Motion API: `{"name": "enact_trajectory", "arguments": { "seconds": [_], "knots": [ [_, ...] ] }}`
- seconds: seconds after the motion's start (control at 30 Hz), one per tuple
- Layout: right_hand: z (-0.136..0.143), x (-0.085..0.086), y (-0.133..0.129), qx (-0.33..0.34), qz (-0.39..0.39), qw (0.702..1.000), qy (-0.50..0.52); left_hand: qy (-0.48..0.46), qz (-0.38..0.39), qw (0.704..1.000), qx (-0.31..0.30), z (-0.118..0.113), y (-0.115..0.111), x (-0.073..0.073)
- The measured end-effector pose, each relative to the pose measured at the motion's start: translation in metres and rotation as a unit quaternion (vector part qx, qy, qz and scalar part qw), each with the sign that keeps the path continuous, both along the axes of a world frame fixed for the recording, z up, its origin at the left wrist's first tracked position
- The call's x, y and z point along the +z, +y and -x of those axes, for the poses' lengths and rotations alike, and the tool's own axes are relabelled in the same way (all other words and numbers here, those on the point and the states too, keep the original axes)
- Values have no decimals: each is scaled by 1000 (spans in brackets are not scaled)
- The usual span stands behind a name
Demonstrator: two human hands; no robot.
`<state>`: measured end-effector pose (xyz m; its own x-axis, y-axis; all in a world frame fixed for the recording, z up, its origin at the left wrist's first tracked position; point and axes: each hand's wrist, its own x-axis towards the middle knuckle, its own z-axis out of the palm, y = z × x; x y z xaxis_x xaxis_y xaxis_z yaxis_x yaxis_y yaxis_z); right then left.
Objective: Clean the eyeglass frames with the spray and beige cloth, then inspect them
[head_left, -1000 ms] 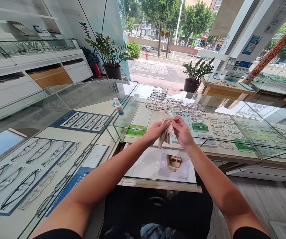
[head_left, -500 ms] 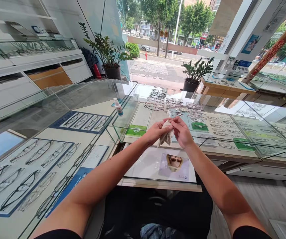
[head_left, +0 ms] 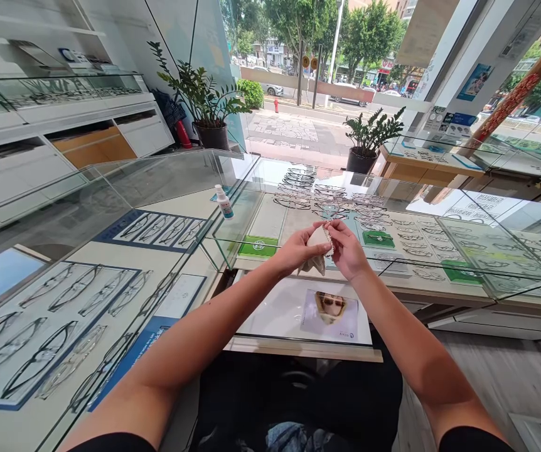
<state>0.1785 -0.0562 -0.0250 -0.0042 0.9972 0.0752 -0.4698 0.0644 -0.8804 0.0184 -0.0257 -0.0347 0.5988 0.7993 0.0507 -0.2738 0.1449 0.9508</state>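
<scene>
My left hand (head_left: 297,250) is closed on a beige cleaning cloth (head_left: 319,239) with a zigzag edge, its loose folds hanging below the fingers. My right hand (head_left: 349,253) meets it from the other side, fingertips pinched at the cloth's edge. Whether something small is wrapped inside the cloth cannot be made out. Both hands are raised over the near edge of the glass display case (head_left: 270,248). Below them a white panel bears a picture card (head_left: 331,317) showing sunglasses.
A white spray bottle (head_left: 224,202) stands on the glass to the left. Rows of eyeglasses (head_left: 294,188) lie inside the case ahead. A tray of glasses frames (head_left: 54,314) fills the left case. Potted plants (head_left: 213,135) stand beyond, before the glass front.
The cloth has been turned between my fingers, so more of its flat face and zigzag edge shows. My right hand has shifted slightly right; both hands stay close together.
</scene>
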Motion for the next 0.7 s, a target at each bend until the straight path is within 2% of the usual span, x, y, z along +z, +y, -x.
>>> {"name": "enact_trajectory", "arguments": {
  "seconds": [0.3,0.5,0.7],
  "knots": [
    [7,-1,-2,-4,-1,1000,4,2,-37,997,63,-12,-4,-4],
    [11,4,-7,-7,-21,1000,-8,9,-56,994,95,-11,-8,3],
    [8,0,-3,-20,-10,1000,-15,18,-67,997,16,-6,-4,5]
  ]
}}
